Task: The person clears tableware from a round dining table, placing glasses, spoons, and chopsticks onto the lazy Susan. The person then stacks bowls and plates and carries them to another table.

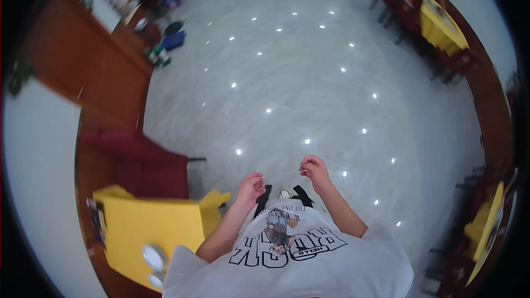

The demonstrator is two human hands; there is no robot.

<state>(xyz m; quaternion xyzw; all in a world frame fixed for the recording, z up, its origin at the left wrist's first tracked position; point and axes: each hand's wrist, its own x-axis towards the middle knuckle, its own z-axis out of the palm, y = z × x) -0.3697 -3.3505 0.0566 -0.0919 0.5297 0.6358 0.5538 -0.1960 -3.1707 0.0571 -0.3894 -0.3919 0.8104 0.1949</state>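
Note:
In front of the printed white T-shirt, my left hand is raised with its fingers curled together. My right hand is up at about the same height, a short way to the right, its thumb and fingers pinched. A thin pale line, perhaps a thread, shows faintly between the two hands; what each hand grips is too small to make out. A shoe shows on the floor below, between the hands.
A yellow-covered table with white dishes stands close at the left, beside a dark red chair. Another yellow table with chairs stands at the upper right. Wooden doors line the left wall. Grey floor lies ahead.

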